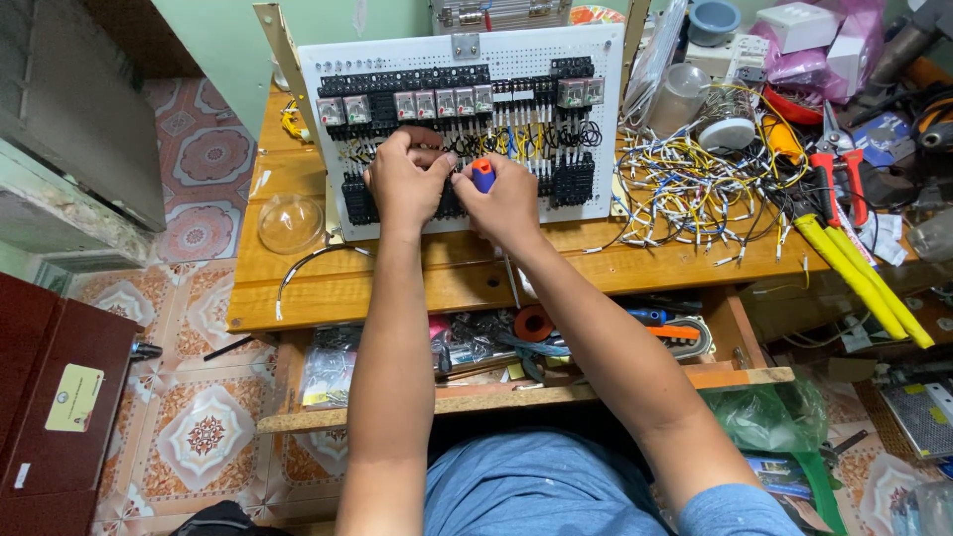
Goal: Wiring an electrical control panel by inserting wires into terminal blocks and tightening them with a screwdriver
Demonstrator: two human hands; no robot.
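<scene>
Screwdriver (482, 175) w/ orange-blue handle is gripped in my right hand (506, 203) at the white relay panel (606, 119); left hand (405, 181) closed, pinching a wire I think; loose wires (685, 184) lie beside.

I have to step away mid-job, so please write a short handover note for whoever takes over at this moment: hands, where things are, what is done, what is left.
Left hand: closed against the white perforated panel of relays and black terminal blocks, fingers pinching at its wiring.
Right hand: gripping an orange-and-blue-handled screwdriver, pointed at the panel's middle rows.
The panel stands tilted on the wooden table. A pile of loose yellow, white and black wires lies to its right, beside red-handled cutters.
Done: many wires already run between upper and middle blocks.
Left: the loose pile looks unused; which terminals remain open cannot be told.
</scene>
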